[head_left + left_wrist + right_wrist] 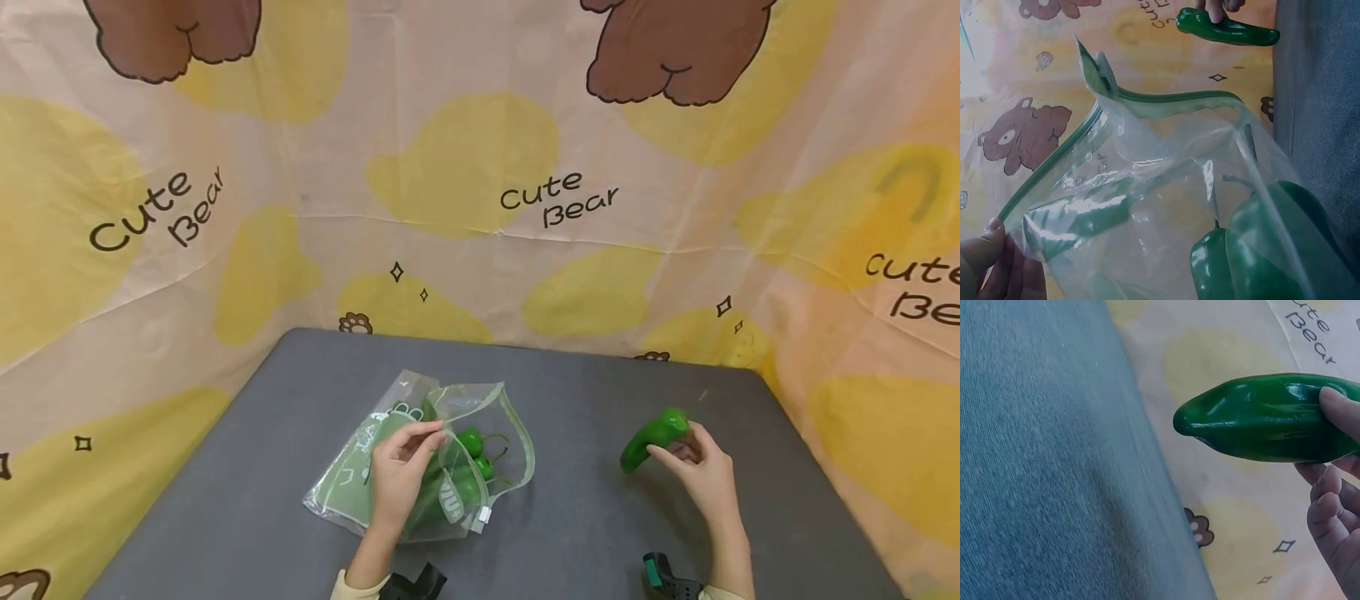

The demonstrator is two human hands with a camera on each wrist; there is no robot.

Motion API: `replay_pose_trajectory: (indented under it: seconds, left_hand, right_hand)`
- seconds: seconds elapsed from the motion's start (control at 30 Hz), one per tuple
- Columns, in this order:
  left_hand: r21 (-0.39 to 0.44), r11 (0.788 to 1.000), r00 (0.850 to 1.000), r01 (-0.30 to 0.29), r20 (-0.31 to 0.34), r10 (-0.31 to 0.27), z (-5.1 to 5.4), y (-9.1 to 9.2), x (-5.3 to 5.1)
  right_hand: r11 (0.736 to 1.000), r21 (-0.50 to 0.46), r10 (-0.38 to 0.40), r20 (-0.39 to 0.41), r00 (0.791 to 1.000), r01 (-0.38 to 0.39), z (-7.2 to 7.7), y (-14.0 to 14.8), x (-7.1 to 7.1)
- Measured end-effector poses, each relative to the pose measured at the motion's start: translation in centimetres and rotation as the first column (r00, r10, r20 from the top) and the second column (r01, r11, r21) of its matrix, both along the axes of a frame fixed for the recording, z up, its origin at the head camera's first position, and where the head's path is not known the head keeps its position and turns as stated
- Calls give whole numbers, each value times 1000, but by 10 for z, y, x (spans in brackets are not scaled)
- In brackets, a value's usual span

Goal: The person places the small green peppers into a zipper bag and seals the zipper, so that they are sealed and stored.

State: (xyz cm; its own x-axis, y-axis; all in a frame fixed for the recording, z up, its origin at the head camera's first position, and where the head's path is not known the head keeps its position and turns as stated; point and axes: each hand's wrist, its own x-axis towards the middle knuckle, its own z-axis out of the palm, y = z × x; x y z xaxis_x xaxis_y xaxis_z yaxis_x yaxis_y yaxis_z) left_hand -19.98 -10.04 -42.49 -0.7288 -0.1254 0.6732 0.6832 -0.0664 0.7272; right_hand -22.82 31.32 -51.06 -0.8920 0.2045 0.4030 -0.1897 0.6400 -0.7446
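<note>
A clear zip bag (517, 408) with green trim and a white slider lies on the table, its mouth gaping toward the right. Inside it are several green peppers (471, 442), their thin stems showing; glare on the plastic hides part of them. My left hand (401, 471) pinches the edge of the bag's opening between thumb and fingers. Out to the right, my right hand (703, 475) holds a long green pepper (654, 437) above the table, thumb on one side and fingers on the other. In the right wrist view this pepper (1260, 419) is glossy, with its blunt tip pointing left.
The grey table (570, 533) has a cloth backdrop (450, 167) with bears and lettering behind it and at both sides. Dark wrist straps (675, 579) show at the bottom edge.
</note>
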Motion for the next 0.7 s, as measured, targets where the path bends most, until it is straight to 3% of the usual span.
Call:
replay_pose_trajectory:
  seconds: [0.2, 0.43, 0.47, 0.5, 0.7]
  left_hand:
    - [9, 1000, 998, 24, -50, -23, -2, -1, 0]
    - [9, 1000, 998, 27, -52, -27, 0, -1, 1]
    - [10, 1000, 998, 28, -50, -27, 0, -1, 1]
    - [9, 1000, 999, 26, -48, -26, 0, -2, 0]
    - [10, 1000, 999, 24, -45, -23, -1, -2, 0]
  right_hand:
    - [998, 40, -54, -26, 998, 55, -15, -1, -8]
    - [996, -79, -37, -130, 991, 27, -16, -3, -10]
    - [996, -90, -32, -147, 989, 19, -14, -5, -9]
    - [990, -135, 18, -182, 983, -43, -4, -12, -4]
    - [984, -119, 109, -208, 972, -136, -4, -28, -10]
